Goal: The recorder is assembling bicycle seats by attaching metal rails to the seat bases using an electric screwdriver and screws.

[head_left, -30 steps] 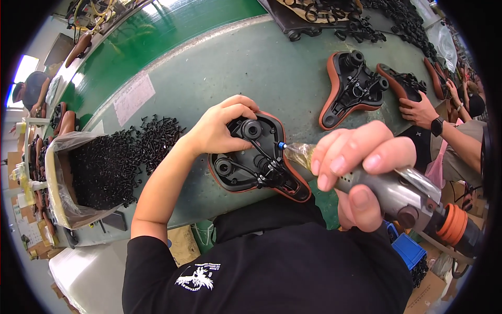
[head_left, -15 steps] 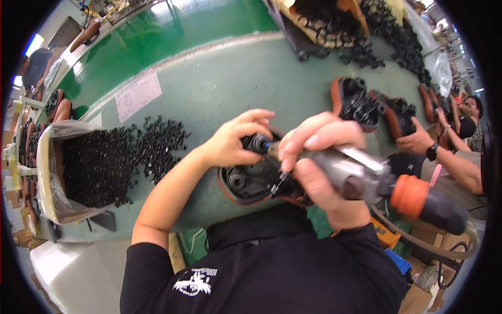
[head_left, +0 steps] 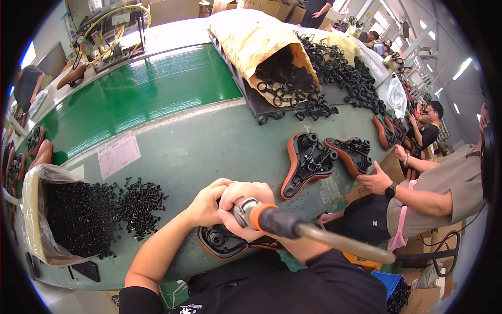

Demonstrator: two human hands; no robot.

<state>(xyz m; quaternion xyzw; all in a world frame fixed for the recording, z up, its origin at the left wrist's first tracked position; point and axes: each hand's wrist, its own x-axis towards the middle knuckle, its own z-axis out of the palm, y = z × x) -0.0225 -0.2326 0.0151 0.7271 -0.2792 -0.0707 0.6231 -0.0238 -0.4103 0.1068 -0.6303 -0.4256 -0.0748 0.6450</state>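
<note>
A brown and black bicycle saddle (head_left: 222, 250) lies with its underside up on the green table in front of me. My right hand (head_left: 252, 192) is wrapped round a pneumatic screwdriver (head_left: 272, 219) with a metal body, an orange ring and a black end. Its air hose (head_left: 345, 243) trails off to the right. The tool's tip is hidden behind my hands, so I cannot tell what it touches. Curled against the far side of the saddle, my left hand (head_left: 205, 203) grips it, with its fingertips partly covered by my right hand.
Left of me, a plastic-lined box (head_left: 34, 220) spills black screws (head_left: 138, 206). Upturned saddles (head_left: 306, 165) lie at the right, near a co-worker's hand (head_left: 377, 180). A paper sack (head_left: 235, 39) with black rings stands at the back, beside a heap of clamps (head_left: 350, 78). A paper sheet (head_left: 119, 154) lies left.
The view has tilted up, showing more of the far room. My right hand and the screwdriver have swung in over the saddle, close against my left hand. The co-worker's hand has come off a saddle.
</note>
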